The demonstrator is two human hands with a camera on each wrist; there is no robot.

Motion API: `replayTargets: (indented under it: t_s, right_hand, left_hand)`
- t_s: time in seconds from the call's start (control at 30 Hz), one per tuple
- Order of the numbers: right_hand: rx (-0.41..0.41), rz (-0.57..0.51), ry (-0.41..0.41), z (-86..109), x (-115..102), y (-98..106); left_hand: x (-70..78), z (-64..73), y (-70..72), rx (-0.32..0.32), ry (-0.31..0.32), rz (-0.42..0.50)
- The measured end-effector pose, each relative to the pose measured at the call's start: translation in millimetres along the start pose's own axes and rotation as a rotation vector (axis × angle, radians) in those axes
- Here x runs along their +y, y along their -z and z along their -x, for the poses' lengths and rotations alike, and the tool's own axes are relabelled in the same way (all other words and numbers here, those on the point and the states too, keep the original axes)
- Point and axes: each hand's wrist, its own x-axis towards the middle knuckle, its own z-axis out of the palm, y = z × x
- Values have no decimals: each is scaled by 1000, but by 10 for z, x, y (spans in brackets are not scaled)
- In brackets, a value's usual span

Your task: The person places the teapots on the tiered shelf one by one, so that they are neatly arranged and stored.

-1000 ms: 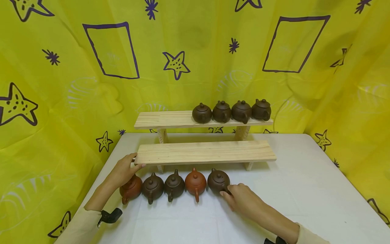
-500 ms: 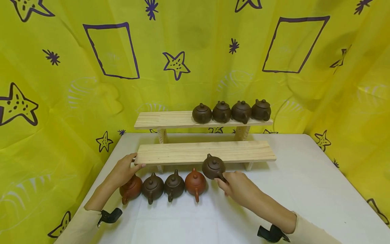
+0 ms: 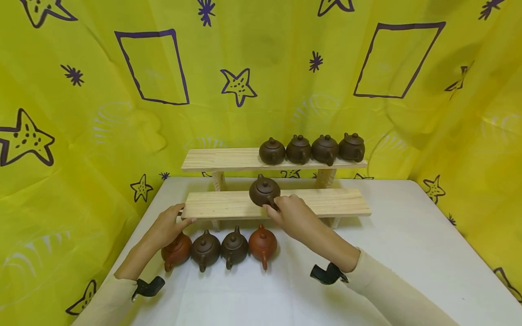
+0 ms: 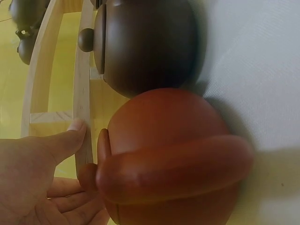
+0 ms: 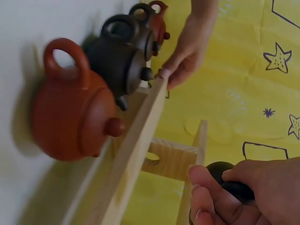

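Note:
A dark brown teapot [image 3: 264,192] hangs over the lower board of the two-tier wooden shelf [image 3: 228,204], its spout toward the back. My right hand [image 3: 294,214] grips it by the handle; in the right wrist view the fingers [image 5: 211,201] curl round that handle and hide most of the pot. At the left end of the lower board, my left hand [image 3: 164,230] holds the corner, thumb [image 4: 75,129] on the front edge. Just beneath that hand stands a red-brown teapot [image 4: 173,154], partly covered by it in the head view.
On the table before the shelf stand two dark teapots [image 3: 205,250] [image 3: 234,247] and another red-brown teapot [image 3: 263,244], handles toward me. Several dark teapots [image 3: 299,150] sit along the right part of the upper board [image 3: 220,158]. A yellow patterned curtain [image 3: 277,90] surrounds the table.
My right hand has lifted the dark teapot from the right end of the front row and carried it up, back and leftward over the lower board. The left hand stays put.

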Motion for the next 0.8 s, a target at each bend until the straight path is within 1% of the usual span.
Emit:
replayTargets:
  t_s: [0.13,0.27,0.33,0.53,0.8]
  right_hand:
    - [13,6,24,-224,-129,20]
    - [14,-25,26,-424,-213,38]
    - [22,-24,22,-533,-235,40]
    - [40,-15,-31,-824,-252,38]
    - [58,-6,-81,-1102,-294,23]
  left_hand:
    - [-2,10,2,3,0,6]
    - [3,13,8,4,-5,2]
    - [4,8,6,5,-5,0]
    - [7,-25,-7,-1,-20,8]
    - [1,-13,1,12,-23,11]
